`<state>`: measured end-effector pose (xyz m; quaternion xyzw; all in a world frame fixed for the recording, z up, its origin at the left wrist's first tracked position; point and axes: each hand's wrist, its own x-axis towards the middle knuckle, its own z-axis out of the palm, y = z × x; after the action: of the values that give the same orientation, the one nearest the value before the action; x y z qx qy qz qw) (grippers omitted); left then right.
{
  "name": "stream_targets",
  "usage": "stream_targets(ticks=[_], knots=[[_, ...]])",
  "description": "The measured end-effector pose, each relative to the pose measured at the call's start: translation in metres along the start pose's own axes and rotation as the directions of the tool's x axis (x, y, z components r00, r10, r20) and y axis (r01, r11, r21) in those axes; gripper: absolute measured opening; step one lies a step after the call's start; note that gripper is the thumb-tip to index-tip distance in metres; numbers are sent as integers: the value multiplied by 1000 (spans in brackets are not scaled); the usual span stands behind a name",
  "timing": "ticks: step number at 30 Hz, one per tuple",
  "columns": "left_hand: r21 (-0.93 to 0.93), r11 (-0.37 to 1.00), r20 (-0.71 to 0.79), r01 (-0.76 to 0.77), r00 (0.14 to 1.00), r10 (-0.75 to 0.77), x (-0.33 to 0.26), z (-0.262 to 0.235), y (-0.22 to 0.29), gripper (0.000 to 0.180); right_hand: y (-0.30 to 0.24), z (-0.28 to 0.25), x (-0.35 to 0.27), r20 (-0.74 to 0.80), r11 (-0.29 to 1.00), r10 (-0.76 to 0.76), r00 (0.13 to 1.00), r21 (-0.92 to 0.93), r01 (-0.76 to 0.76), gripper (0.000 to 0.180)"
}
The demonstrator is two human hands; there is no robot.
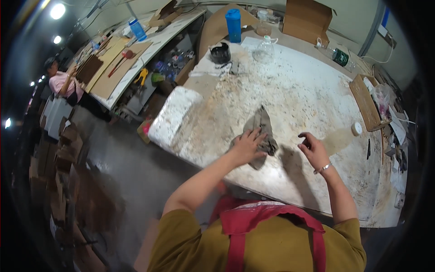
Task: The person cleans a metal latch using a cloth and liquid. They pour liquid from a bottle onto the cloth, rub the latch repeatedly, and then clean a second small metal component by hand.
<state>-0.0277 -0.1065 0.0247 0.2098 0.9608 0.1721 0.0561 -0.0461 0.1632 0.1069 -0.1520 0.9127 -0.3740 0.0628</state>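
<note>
My left hand (247, 146) lies on a crumpled grey-brown cloth (260, 121) near the front of the white table (299, 86). Its fingers are spread over the fabric, pressing on it; part of the cloth is hidden beneath the palm. One corner of the cloth points up toward the far side. To the right, my right hand (314, 151) hovers above the tabletop, a bracelet at its wrist. Thumb and fingers are loosely bent and apart, with nothing visible between them. A clear bottle with a white cap (357, 129) lies just right of that hand.
A foam-like white block (174, 117) sits at the left edge. Farther back stand a black container (220, 53), a blue bottle (233, 25), a clear jug (264, 51) and a cardboard box (306, 21). A wooden tray (365, 103) lies right. Another person (63, 81) works far left.
</note>
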Motion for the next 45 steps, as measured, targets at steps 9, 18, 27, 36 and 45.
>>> stream_targets(ticks=[9,18,27,36,45], knots=[[-357,932,-360,-68,930,-70,-74,-164,-138,34,-52,92,251,-91,999,34,995,31,-31,21],[-646,762,-218,28,951,-219,-100,-188,-180,21,-92,177,376,-194,955,228,954,-145,-257,59],[-532,846,-155,14,981,-113,-32,-205,-220,20,-51,190,417,-145,909,415,898,38,-414,48],[-543,839,-167,43,973,-157,52,-201,-246,20,-23,151,385,351,179,488,799,856,-485,15],[-186,970,-370,-154,926,76,169,-171,-272,17,-29,151,376,408,81,363,837,882,-465,27]])
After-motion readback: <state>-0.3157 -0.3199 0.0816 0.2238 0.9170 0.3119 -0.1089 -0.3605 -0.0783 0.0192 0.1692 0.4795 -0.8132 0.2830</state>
